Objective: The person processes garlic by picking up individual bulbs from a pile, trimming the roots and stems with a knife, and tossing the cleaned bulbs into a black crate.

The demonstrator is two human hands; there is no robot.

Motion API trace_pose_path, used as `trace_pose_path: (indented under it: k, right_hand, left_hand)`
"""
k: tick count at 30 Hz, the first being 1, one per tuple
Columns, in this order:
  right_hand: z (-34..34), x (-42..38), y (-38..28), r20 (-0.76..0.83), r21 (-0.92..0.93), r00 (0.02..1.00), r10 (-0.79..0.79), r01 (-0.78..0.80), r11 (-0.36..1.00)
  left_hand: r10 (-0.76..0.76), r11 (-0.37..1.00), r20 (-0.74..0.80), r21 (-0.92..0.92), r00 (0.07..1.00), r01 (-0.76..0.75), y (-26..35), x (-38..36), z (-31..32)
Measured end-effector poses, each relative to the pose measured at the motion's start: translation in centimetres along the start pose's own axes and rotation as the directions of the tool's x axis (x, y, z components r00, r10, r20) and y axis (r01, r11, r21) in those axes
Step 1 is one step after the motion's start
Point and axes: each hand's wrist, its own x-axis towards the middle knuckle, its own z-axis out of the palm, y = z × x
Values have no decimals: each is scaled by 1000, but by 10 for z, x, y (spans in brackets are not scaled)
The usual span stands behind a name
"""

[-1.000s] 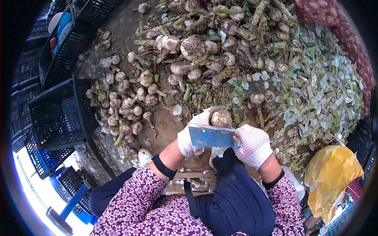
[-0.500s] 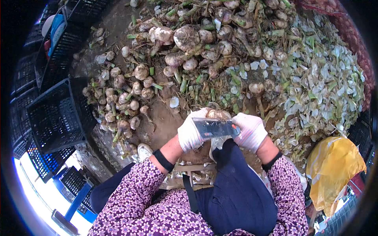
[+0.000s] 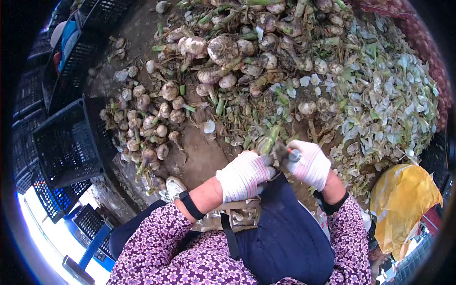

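Holding garlic (image 3: 270, 139) between the two hands, the person works just beyond the bent thigh (image 3: 297, 228); a green stalk points forward from the left fingertips, while the bulb is largely hidden. The gloved left hand (image 3: 244, 176) is curled tight, apparently around the bulb end, and its fingertips are greyed with soil. The gloved right hand (image 3: 309, 165) is closed around the handle of a knife (image 3: 294, 155), whose dark blade (blurred, so the cutting edge cannot be traced) lies just beside the stalk. Whether blade and stalk touch cannot be told. In this inspector's judgement, the step calls for a firm left grip low on the bulb, fingertips tucked behind the blade's line, and short strokes directed away from fingers and thigh. Clearance is tightest toward the body, the thigh being close below both hands. Ahead, the large bulb pile (image 3: 223, 50) limits reach; to the right, peelings (image 3: 389, 114) spread toward a yellow bag (image 3: 403, 204). The more usable room appears to be on the left, where brown floor (image 3: 197, 152) shows between the left hand and a cluster of bulbs (image 3: 148, 122), with a black crate (image 3: 69, 147) farther out.
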Motion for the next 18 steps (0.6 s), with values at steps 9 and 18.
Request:
trace_pose_path:
  k: [9, 18]
  right_hand:
    - [19, 13, 83, -263, -92, 910, 319, -353, 931]
    - [52, 47, 107, -574, 125, 733, 366, -364, 923]
  left_hand:
    - [-29, 684, -644, 545, 765, 485, -42, -69, -114]
    - [-705, 700, -476, -343, 526, 626, -68, -58, -64]
